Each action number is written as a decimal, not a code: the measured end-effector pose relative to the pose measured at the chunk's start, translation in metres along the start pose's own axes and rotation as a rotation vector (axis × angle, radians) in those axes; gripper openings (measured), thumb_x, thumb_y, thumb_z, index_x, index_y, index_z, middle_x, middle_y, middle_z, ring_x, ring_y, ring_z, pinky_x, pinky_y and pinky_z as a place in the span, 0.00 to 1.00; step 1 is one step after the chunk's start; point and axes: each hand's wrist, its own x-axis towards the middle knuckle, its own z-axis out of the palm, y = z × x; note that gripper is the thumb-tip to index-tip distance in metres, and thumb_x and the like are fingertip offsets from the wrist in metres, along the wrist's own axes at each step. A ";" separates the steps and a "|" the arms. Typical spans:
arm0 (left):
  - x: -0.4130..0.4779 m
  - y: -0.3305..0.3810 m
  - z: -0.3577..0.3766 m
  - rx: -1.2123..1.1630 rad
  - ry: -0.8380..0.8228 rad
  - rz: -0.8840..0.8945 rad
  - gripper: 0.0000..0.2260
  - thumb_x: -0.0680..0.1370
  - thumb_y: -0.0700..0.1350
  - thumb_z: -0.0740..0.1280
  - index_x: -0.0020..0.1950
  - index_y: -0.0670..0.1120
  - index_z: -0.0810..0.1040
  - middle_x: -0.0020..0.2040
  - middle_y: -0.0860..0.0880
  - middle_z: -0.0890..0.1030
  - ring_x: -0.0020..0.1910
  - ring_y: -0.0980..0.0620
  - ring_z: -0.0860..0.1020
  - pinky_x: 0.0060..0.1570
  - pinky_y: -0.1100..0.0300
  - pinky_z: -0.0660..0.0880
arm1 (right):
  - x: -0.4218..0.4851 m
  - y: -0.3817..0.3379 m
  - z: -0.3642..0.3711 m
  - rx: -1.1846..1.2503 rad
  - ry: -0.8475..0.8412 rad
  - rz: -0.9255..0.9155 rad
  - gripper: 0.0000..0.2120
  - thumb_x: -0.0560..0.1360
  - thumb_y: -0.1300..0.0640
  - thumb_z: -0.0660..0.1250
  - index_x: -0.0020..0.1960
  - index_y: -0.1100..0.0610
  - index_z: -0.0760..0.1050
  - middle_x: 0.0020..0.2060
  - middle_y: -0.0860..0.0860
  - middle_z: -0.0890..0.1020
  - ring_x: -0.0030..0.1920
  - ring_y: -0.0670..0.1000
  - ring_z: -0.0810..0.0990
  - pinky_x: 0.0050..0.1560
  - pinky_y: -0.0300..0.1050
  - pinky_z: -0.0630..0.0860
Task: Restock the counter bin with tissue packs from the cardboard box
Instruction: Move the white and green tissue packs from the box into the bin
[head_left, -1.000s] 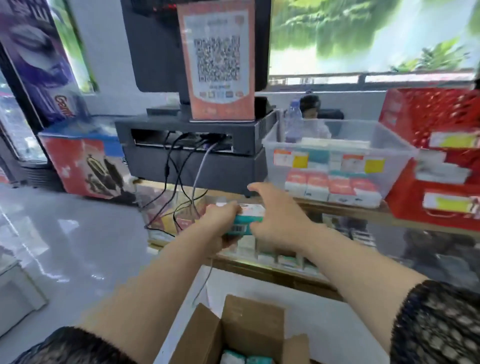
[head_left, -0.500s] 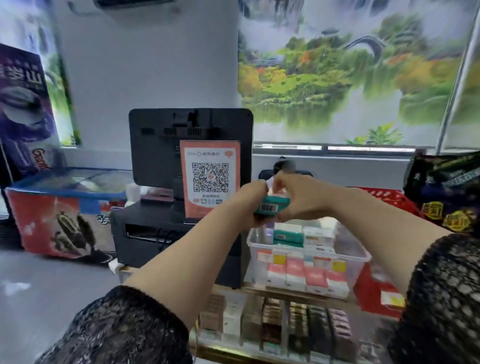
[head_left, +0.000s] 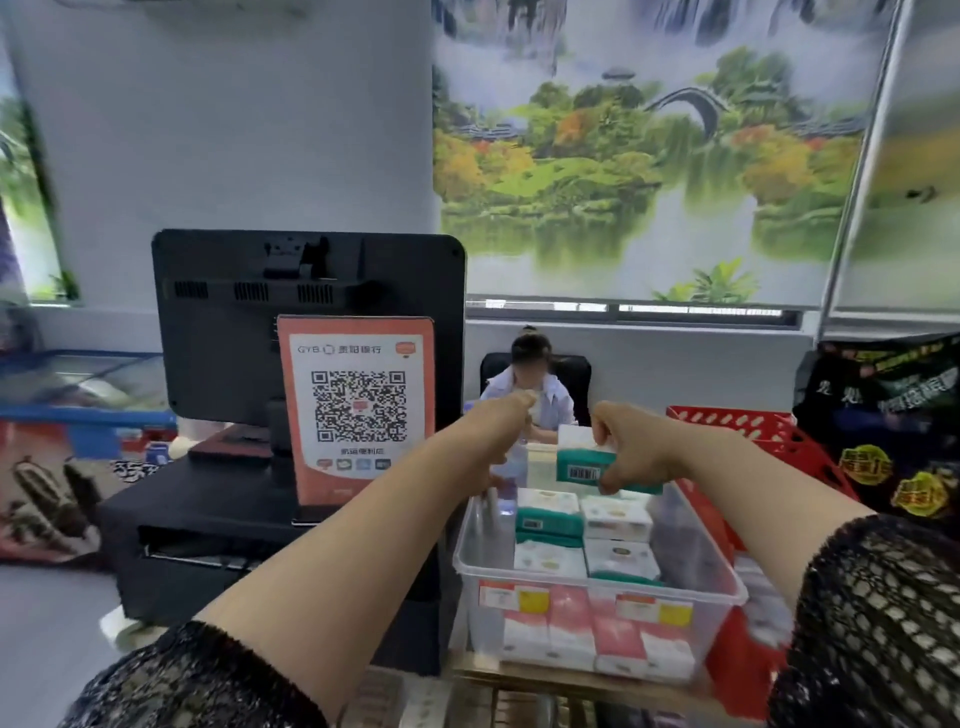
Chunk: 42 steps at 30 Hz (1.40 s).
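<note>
Right hand (head_left: 636, 452) is pinching a teal tissue pack (head_left: 579, 470) by its end above the far rows of the clear counter bin (head_left: 675, 590). Left hand (head_left: 493, 431) is hovering just beside it, grip unclear. The pack is likely light and squashy, best taken across its flat faces.

Left arm: reaches forward from the lower left, forearm bare, rising toward the middle of the view.
Left hand (head_left: 491, 434): its back faces the camera, with one digit pointing forward at the top. The other fingers are turned away, so their curl cannot be told.
Right arm: reaches forward from the lower right, forearm bare, angled inward.
Right hand (head_left: 641, 447): back upward, fingers above and thumb below, pinching the right end of a tissue pack (head_left: 582, 465).
Spacing: hands level and near each other; the left is apart from the pack.
Sleeves: dark mesh on both upper arms.
</note>
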 end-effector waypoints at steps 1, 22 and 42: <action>0.006 0.001 0.000 -0.002 0.030 0.013 0.17 0.80 0.56 0.58 0.62 0.46 0.69 0.58 0.44 0.74 0.56 0.46 0.73 0.50 0.53 0.72 | 0.009 0.012 0.006 -0.023 0.001 0.012 0.22 0.64 0.54 0.76 0.47 0.51 0.64 0.50 0.50 0.73 0.46 0.51 0.75 0.47 0.47 0.76; 0.073 0.015 0.018 -0.130 0.259 0.040 0.22 0.80 0.56 0.60 0.71 0.48 0.67 0.61 0.45 0.73 0.58 0.47 0.73 0.49 0.53 0.73 | 0.113 0.123 0.117 -0.276 -0.060 0.053 0.25 0.71 0.53 0.69 0.63 0.53 0.62 0.65 0.53 0.68 0.63 0.55 0.65 0.61 0.52 0.66; 0.078 -0.003 0.013 -0.161 0.245 0.023 0.20 0.81 0.54 0.59 0.71 0.48 0.66 0.61 0.45 0.73 0.57 0.47 0.72 0.51 0.51 0.73 | 0.121 0.123 0.141 -0.231 -0.044 0.024 0.29 0.71 0.65 0.66 0.66 0.52 0.57 0.63 0.55 0.66 0.62 0.56 0.67 0.57 0.51 0.73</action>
